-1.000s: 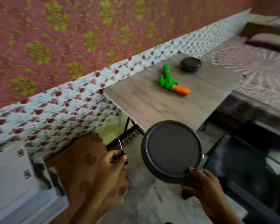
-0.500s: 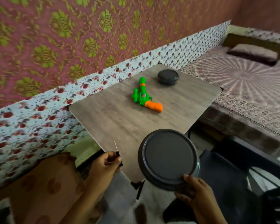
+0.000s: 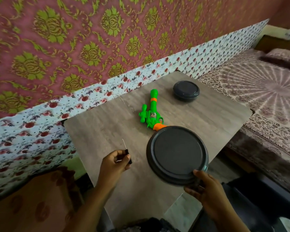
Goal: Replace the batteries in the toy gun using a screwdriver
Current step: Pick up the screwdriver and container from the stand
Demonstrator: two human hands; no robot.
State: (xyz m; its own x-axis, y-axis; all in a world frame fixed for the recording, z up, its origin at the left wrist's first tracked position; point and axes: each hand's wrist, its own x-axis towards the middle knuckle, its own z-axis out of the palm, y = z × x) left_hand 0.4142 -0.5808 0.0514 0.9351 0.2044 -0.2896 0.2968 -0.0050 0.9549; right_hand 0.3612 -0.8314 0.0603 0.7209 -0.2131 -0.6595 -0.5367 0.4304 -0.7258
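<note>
two hands, thin screwdriver, round grey lid, plastic toy gun

At frame centre, a green-and-orange plastic toy gun is lying on the grey wood-grain table. The left hand is gripping a thin black-handled screwdriver; the right hand is holding a round dark-grey plastic lid.

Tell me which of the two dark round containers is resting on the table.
The smaller dark container at the far side of the table, beyond the toy gun. The larger one is held up by the right hand.
</note>
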